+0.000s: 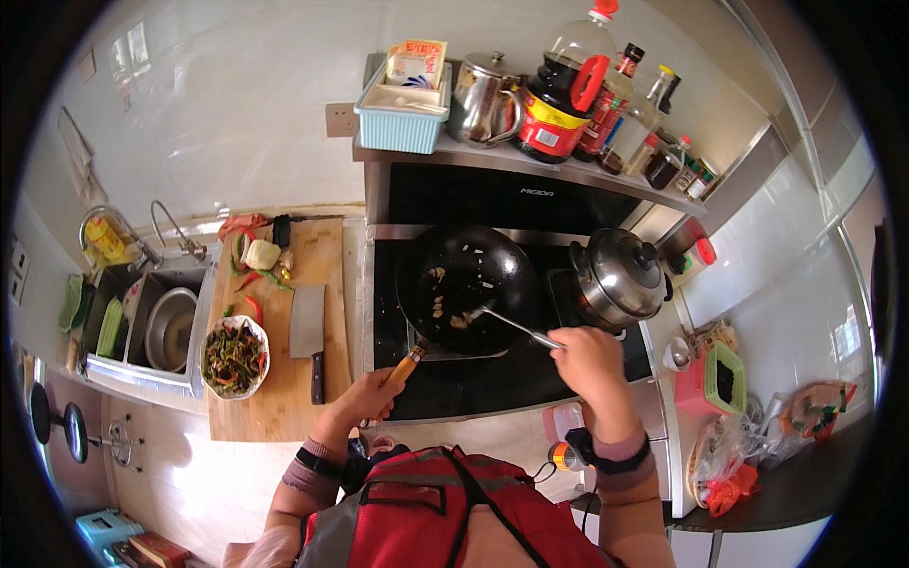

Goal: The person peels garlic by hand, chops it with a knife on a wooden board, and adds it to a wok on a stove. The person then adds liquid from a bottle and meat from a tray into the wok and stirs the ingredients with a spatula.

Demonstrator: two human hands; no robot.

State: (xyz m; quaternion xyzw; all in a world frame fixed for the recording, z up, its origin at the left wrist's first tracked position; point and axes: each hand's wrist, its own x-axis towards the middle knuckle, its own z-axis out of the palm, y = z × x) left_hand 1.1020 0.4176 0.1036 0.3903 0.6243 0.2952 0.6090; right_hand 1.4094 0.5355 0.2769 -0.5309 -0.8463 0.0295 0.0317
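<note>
A black wok (511, 305) sits on the left side of the black glass hob (454, 390), with pale and brown food pieces (438, 305) in it. My left hand (373, 395) is closed around the wok's wooden handle (406, 364). The metal handle of a spatula (525, 329) is in my right hand (588, 361), and its head rests in the wok among the brown pieces. To the left, a wooden cutting board (270, 419) carries a cleaver (307, 323), a bowl of cut peppers (234, 357), whole chillies and a pale peeled vegetable (263, 254).
A lidded steel pot (619, 280) stands on the hob's right side. Above the hob, a shelf (454, 148) holds a blue basket (398, 128), a steel kettle (483, 99) and several bottles. The double sink (135, 334) is at the far left. Baskets and plastic bags line the right counter (788, 490).
</note>
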